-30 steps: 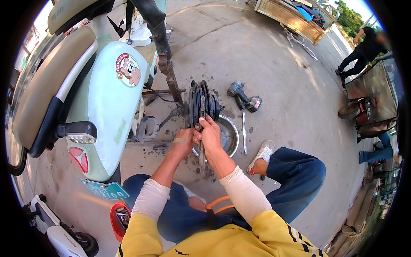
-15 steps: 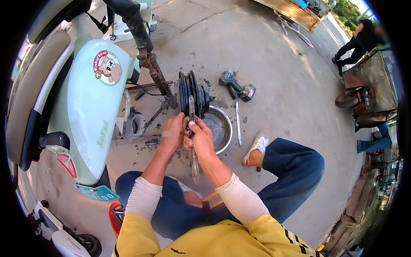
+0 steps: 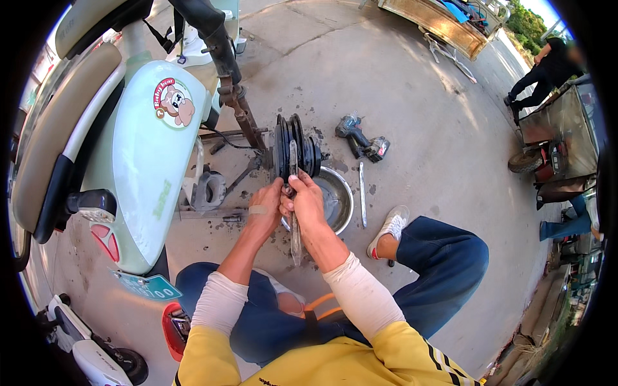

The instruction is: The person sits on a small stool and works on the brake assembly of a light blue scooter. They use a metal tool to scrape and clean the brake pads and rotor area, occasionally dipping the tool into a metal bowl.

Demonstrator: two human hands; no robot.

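A black wheel point(image 3: 282, 145) with a ribbed, layered edge stands upright at the foot of a rusty scooter fork. My right hand point(image 3: 309, 202) is closed around a long, worn metal tire lever point(image 3: 295, 241). The lever's far end lies against the wheel's face, and its near end points back toward me. My left hand point(image 3: 264, 209) is closed at the wheel's near edge, right beside my right hand. Its fingertips are partly hidden, so what they grip cannot be made out. A round metal basin point(image 3: 351, 206) sits on the ground behind my right hand.
A cordless impact wrench point(image 3: 364, 143) and a second metal lever point(image 3: 362, 196) lie to the right. The pale green scooter body point(image 3: 151, 148) fills the left side. A red container point(image 3: 172, 331) sits by my left leg. Far right, a person point(image 3: 547, 67) stands near a cart point(image 3: 559, 138).
The view has shifted slightly. The lever has slid a little farther up along the wheel, its near end drawing closer to my right hand. Both hands remain together at the wheel's near edge.
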